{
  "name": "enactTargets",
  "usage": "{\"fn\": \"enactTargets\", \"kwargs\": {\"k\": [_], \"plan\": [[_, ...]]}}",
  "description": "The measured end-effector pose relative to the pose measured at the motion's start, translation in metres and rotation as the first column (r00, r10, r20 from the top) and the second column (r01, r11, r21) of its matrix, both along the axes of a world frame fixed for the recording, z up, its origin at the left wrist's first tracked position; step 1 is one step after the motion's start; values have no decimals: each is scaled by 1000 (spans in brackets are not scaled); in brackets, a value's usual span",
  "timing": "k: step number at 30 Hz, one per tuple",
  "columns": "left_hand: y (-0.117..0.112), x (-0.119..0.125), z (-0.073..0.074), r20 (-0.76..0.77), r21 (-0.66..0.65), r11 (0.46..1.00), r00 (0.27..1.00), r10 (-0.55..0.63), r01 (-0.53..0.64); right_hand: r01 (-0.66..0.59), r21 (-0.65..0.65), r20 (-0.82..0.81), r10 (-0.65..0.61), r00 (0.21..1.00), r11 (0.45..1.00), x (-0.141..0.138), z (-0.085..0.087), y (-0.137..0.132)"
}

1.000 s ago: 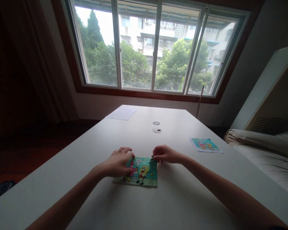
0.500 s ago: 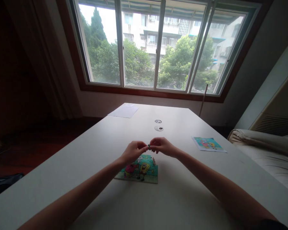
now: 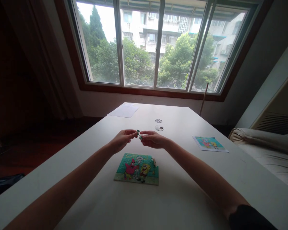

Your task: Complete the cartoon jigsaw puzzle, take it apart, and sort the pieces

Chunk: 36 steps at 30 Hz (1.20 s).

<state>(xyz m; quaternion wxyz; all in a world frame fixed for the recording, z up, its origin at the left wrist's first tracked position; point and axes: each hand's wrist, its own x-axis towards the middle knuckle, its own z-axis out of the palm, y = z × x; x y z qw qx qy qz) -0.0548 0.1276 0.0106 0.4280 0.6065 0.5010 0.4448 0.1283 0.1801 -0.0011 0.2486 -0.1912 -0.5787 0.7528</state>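
Observation:
Between thumb and fingers my left hand pinches a small green jigsaw piece. Close beside it, my right hand holds another small green jigsaw piece at its fingertips. Both hands are raised over the table, just beyond a cartoon jigsaw puzzle. The puzzle lies flat, with a pink figure and a yellow figure on a teal ground. Its upper right corner has a gap, and a pale piece sits tilted at that edge.
A printed picture matching the puzzle lies to the right on the white table. Two round stickers or discs are farther back, and a white paper sheet rests at the far left. A pale sofa stands right of the table.
Both hands have moved left and away from the puzzle, uncovering it. The pieces, earlier bunched at the fingertips, now show as two, one in each hand.

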Motion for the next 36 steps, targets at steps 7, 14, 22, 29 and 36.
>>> {"fn": "enactTargets", "kwargs": {"k": [7,14,22,29,36], "plan": [[20,-29,-9,-539,4,990,833,121,-141,17,622,411,-345,844,783,-18,-12,19],[20,-33,-19,-746,111,969,626,228,-221,-27,852,358,-545,758,523,-17,-9,9],[-24,5,-13,-770,76,972,632,-84,223,-509,679,724,-367,584,529,41,28,-46],[-60,29,-12,-815,30,919,542,-206,394,-442,682,696,-332,637,582,58,14,-68],[-58,27,-9,-766,34,936,611,-200,350,-241,568,595,-190,781,787,64,9,-53]]}}
